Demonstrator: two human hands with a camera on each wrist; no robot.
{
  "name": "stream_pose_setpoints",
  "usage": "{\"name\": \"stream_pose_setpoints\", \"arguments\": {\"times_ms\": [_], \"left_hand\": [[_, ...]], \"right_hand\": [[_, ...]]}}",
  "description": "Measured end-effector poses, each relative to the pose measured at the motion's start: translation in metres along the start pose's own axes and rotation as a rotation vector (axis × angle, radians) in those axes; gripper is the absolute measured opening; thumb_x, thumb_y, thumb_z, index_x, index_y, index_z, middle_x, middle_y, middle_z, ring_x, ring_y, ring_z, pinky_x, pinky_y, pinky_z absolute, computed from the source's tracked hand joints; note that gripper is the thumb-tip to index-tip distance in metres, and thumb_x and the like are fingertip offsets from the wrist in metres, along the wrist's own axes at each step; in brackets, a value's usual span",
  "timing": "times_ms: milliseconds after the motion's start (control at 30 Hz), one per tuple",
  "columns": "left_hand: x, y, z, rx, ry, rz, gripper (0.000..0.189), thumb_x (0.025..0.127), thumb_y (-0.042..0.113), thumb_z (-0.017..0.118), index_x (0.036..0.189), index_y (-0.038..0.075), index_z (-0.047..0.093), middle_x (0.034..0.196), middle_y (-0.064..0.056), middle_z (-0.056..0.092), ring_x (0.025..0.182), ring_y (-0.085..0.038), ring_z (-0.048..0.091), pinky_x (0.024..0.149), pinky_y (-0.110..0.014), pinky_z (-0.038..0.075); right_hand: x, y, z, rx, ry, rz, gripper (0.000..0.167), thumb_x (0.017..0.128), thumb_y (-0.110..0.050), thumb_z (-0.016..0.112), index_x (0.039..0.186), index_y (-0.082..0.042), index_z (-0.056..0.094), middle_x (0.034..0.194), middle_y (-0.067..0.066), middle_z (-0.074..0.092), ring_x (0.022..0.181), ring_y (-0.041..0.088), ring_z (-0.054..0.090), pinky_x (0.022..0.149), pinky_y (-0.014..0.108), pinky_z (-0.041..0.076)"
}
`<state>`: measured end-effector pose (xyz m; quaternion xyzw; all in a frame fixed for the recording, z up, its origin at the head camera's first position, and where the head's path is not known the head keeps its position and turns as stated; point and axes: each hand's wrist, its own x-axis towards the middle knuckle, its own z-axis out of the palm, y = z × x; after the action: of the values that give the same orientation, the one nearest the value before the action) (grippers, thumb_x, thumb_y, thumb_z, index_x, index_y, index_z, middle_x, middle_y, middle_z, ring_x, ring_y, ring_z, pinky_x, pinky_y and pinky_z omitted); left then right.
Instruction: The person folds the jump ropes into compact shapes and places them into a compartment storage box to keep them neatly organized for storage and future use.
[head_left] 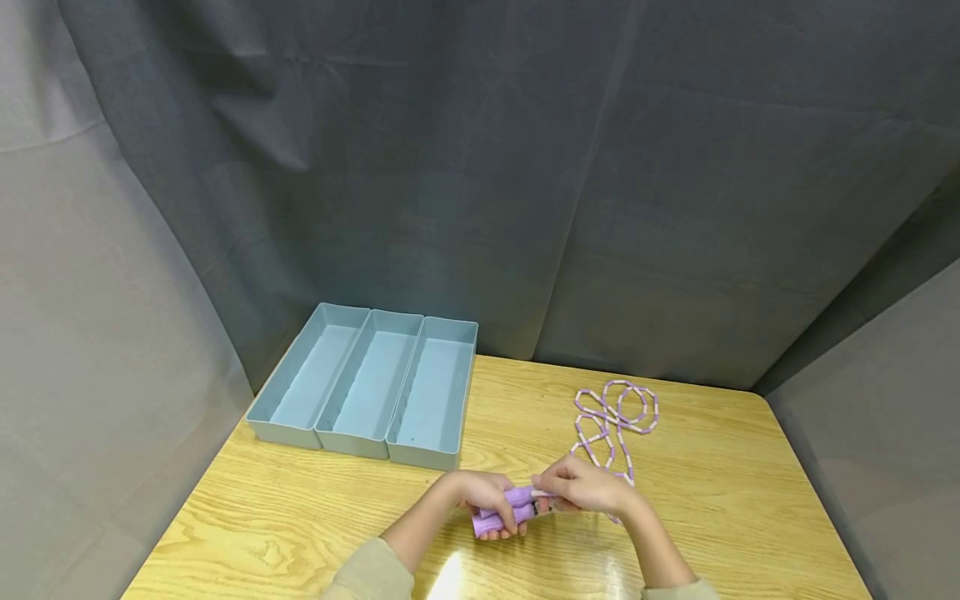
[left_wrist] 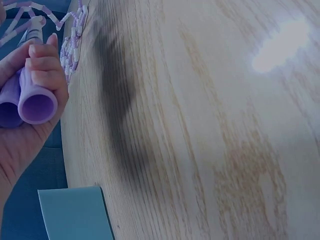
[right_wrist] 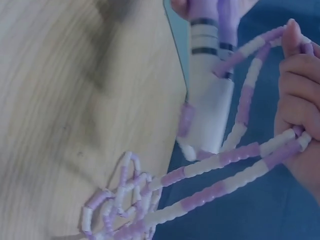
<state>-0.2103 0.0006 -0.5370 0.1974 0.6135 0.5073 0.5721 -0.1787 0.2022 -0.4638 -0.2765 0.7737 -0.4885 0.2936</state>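
Note:
My left hand (head_left: 489, 493) grips the two purple handles (left_wrist: 37, 102) of a beaded jump rope side by side, their hollow ends facing the left wrist camera. Past the purple grips, the right wrist view shows pale tube ends (right_wrist: 210, 107) with dark bands. My right hand (right_wrist: 302, 97) holds strands of the purple-and-white beaded rope (right_wrist: 202, 197) in curled fingers, close to the tube ends. From there the rope runs down to loose loops lying on the table, behind and to the right of the hands in the head view.
Three pale blue trays (head_left: 426, 455) stand side by side on the wooden table (head_left: 247, 517), left of the hands and toward the back. Dark grey curtain (head_left: 450, 167) hangs behind the table, and lighter grey cloth (head_left: 97, 333) hangs at the left side.

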Motion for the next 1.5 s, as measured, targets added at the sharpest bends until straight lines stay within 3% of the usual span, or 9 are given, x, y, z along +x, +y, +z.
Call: {"name": "stream_pose_setpoints", "arguments": {"times_ms": [267,500,767,1100,1500], "left_hand": [[-0.002,0.001,0.001,0.048,-0.024,-0.072,0.01,0.078,-0.006,0.055,0.086,-0.01,0.061,0.061,-0.009,0.056,0.044,-0.013,0.049,0.037,-0.02,0.042],[-0.002,0.001,0.001,0.053,-0.072,-0.115,0.011,0.078,-0.008,0.055,0.086,-0.009,0.061,0.061,-0.01,0.056,0.044,-0.013,0.049,0.038,-0.02,0.043],[-0.001,0.0,0.003,0.063,-0.069,-0.122,0.011,0.077,-0.01,0.055,0.084,-0.008,0.062,0.061,-0.011,0.057,0.044,-0.014,0.049,0.038,-0.021,0.043],[-0.001,0.002,0.004,0.054,-0.097,-0.107,0.012,0.077,-0.01,0.054,0.083,-0.004,0.063,0.062,-0.01,0.057,0.045,-0.013,0.049,0.039,-0.02,0.043],[-0.005,0.006,0.004,0.058,-0.159,-0.112,0.018,0.079,-0.01,0.053,0.095,-0.014,0.059,0.059,-0.009,0.055,0.044,-0.013,0.049,0.039,-0.02,0.043]], "right_hand": [[0.002,0.001,-0.006,-0.046,-0.055,-0.05,0.042,0.096,-0.016,0.044,0.067,0.011,0.058,0.044,-0.01,0.032,0.037,-0.003,0.023,0.036,0.013,0.02],[0.001,0.001,-0.009,-0.087,-0.062,-0.105,0.037,0.095,-0.013,0.046,0.065,0.007,0.056,0.046,-0.012,0.03,0.038,-0.003,0.022,0.036,0.012,0.019],[0.003,0.005,-0.011,-0.145,-0.03,-0.166,0.025,0.094,-0.012,0.048,0.081,0.0,0.067,0.05,-0.011,0.035,0.042,-0.004,0.026,0.038,0.013,0.021],[0.007,0.01,-0.011,-0.16,-0.022,-0.161,0.025,0.094,-0.016,0.049,0.082,-0.002,0.067,0.054,-0.013,0.036,0.044,-0.004,0.027,0.04,0.013,0.023],[0.012,0.026,-0.011,-0.205,-0.032,-0.178,0.024,0.095,-0.019,0.049,0.082,-0.007,0.066,0.058,-0.013,0.04,0.048,-0.004,0.032,0.043,0.012,0.029]]}}
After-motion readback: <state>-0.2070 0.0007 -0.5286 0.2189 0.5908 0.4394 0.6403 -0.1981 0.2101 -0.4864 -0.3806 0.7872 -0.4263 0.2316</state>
